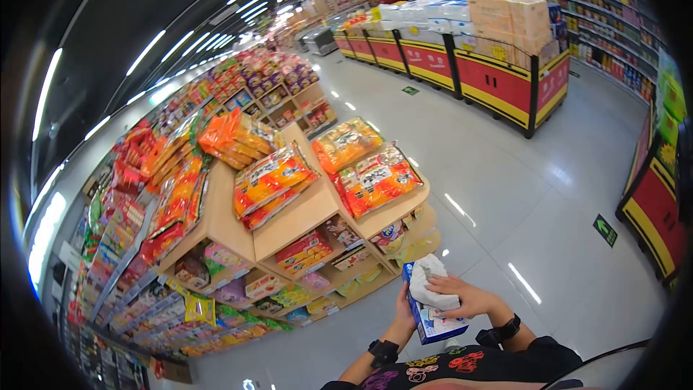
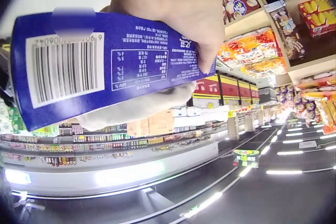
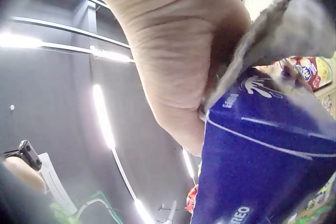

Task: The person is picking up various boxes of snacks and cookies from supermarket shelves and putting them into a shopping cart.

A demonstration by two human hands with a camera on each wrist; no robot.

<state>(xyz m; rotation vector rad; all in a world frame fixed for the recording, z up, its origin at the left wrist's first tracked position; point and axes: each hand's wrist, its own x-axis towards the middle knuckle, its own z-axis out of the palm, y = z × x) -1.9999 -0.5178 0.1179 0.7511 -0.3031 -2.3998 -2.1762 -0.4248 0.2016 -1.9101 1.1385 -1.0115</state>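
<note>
A blue Oreo box [image 1: 439,329] is held low in front of the body in the head view. My left hand [image 1: 404,310] grips it along its left side. In the left wrist view, the box side [image 2: 136,40] shows a barcode and a printed table. Over the box's front lies a crumpled white cloth [image 1: 429,290]. My right hand [image 1: 468,299] holds this cloth against the front, its fingers spread over the folds. From the right wrist, the cloth [image 3: 294,29] bunches beside the hand [image 3: 173,71], partly covering the box [image 3: 262,166].
A wooden display stand [image 1: 289,227] with orange snack bags [image 1: 375,177] stands close on the left. Red and yellow bins [image 1: 498,90] line the far aisle, with another bin [image 1: 650,209] at the right. Shiny floor [image 1: 534,224] runs between them.
</note>
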